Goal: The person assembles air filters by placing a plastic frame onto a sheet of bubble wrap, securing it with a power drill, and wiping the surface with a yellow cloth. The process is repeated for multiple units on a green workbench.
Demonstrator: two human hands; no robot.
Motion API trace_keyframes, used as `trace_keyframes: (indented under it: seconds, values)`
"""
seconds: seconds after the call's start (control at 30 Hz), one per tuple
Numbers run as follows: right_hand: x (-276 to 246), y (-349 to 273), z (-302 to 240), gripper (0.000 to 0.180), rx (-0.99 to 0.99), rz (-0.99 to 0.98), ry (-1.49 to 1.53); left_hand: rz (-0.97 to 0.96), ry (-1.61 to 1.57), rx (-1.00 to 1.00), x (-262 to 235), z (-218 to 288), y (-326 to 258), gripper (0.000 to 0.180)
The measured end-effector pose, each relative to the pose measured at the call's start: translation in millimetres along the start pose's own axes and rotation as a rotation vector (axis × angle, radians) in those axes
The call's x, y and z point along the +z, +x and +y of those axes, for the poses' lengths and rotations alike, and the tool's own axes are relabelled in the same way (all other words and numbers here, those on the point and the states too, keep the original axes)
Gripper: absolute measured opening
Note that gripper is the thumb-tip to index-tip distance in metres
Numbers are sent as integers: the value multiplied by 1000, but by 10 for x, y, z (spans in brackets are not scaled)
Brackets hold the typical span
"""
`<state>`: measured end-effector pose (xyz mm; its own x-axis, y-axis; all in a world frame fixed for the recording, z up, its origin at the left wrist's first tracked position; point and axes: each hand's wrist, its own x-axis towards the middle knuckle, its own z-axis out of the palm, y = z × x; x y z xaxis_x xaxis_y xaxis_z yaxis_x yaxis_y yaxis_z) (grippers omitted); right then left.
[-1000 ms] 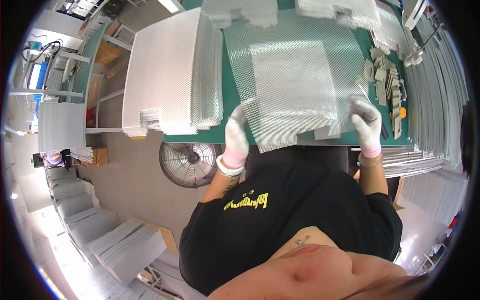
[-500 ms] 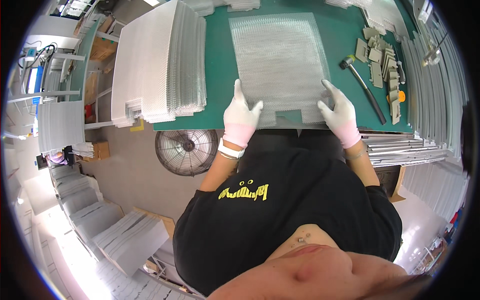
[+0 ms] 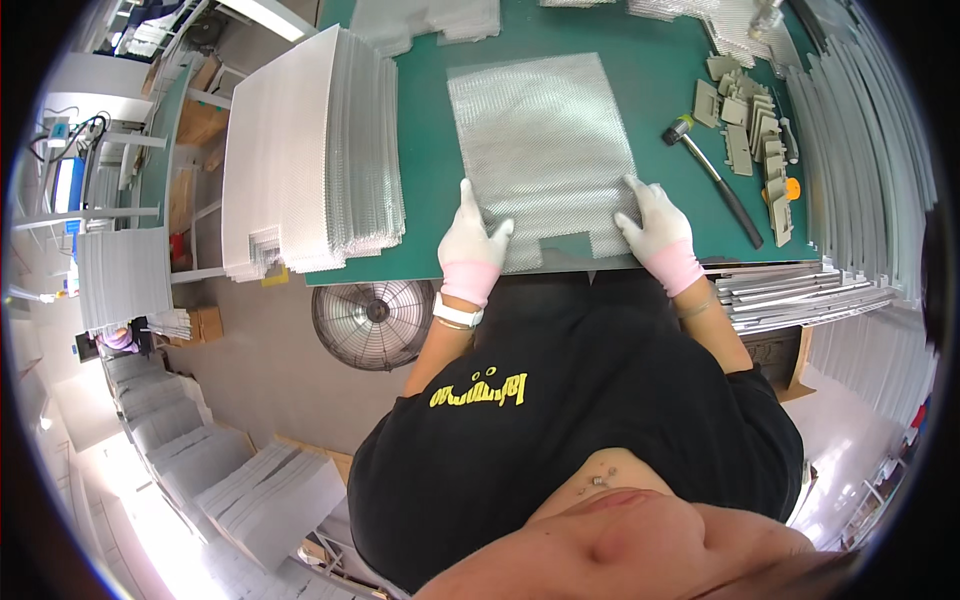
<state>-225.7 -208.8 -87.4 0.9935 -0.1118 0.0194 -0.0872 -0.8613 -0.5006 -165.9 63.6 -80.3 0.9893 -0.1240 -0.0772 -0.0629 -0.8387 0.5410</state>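
A silvery mesh sheet point(image 3: 545, 130) with a notch in its near edge lies on the green tabletop point(image 3: 420, 140) in front of me. At its left edge, my left hand point(image 3: 473, 238), in a white glove with a pink cuff, grips the near part, thumb on top. My right hand point(image 3: 657, 226), gloved alike, holds the opposite edge the same way, the thumb over the mesh. Fingers under the sheet are partly hidden. Light bands run across the mesh near my hands. Right of the sheet lies a hammer point(image 3: 715, 180) with a black grip.
A tall stack of mesh sheets point(image 3: 300, 150) stands on the left of the table. Several beige plastic pieces point(image 3: 738, 148) are piled beyond the hammer. More sheets point(image 3: 425, 20) lie at the far edge. A round floor fan point(image 3: 375, 325) stands below the table's front edge.
The mesh sheet has shifted slightly toward me and to the left, with both hands still at its edges. The whole view has also moved a little.
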Motion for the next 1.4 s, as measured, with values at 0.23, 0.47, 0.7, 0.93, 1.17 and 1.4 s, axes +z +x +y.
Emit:
trace_keyframes:
  seconds: [0.23, 0.47, 0.7, 0.93, 1.17, 1.4]
  values:
    - [-557, 431, 294, 35, -111, -32, 59, 7, 276, 65, -107, -66, 151, 86]
    - [-1398, 2591, 2931, 48, 313, 356, -168, -37, 336, 351, -214, 75, 471, 55]
    - [-1594, 3243, 2002, 40, 442, -4, -232, 192, 337, 199, -382, 46, 62, 67]
    - [-1926, 3206, 2155, 70, 370, 280, -260, 255, 233, 215, -616, 180, 27, 60]
    - [-2080, 3202, 2046, 72, 442, 122, -354, 289, 154, 280, -625, 112, 40, 61]
    - [-2236, 3025, 1917, 85, 516, 543, -74, 281, 89, 270, -602, -3, -3, 59]
